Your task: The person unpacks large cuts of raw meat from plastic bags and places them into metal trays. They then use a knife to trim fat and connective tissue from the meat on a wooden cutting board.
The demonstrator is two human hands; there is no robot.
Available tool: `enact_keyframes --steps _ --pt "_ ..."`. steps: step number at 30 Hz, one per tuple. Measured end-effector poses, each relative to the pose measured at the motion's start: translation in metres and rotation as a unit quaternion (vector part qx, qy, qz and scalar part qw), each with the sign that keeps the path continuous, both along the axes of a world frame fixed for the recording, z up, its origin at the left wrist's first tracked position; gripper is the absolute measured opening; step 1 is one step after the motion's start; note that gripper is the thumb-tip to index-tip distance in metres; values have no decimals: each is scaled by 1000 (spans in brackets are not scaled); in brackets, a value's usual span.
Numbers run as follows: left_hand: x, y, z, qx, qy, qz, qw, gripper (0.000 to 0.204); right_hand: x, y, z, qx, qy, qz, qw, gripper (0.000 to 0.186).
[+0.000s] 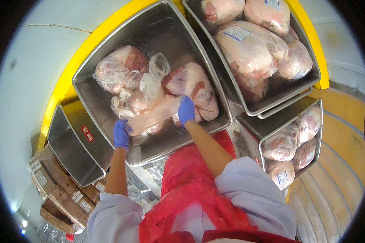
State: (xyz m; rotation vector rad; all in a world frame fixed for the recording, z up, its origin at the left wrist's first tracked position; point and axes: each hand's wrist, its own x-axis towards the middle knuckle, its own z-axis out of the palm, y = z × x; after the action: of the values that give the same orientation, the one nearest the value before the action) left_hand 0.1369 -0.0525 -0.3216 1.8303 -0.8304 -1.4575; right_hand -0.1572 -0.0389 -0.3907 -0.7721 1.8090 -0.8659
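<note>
My left hand (121, 134), in a blue glove, grips one end of a translucent plastic bag (150, 115) near the front left corner of the steel bin (156, 30). My right hand (185, 109), also gloved, closes on the bag's other end, stretching it over the meat. A large piece of raw meat (192, 85) lies just beside my right hand. Another wrapped piece (115, 67) lies at the back left, with crumpled clear plastic (158, 62) between the two. The bag partly hides smaller pieces beneath it.
A second bin (249, 109) at the upper right holds several bagged cuts (251, 48). A lower bin (250, 127) at the right holds more (306, 125). An empty-looking steel bin (65, 141) stands at the left beside cardboard boxes (48, 178). A yellow rail (48, 117) curves behind.
</note>
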Motion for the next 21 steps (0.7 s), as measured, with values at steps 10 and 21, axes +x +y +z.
enact_keyframes --steps 10,21 --pt "-205 107 -29 26 -294 -290 910 44 85 -28 -79 237 167 -5 957 21" --pt "-264 -2 -6 -81 -486 -243 836 27 23 -75 116 207 302 488 792 26"
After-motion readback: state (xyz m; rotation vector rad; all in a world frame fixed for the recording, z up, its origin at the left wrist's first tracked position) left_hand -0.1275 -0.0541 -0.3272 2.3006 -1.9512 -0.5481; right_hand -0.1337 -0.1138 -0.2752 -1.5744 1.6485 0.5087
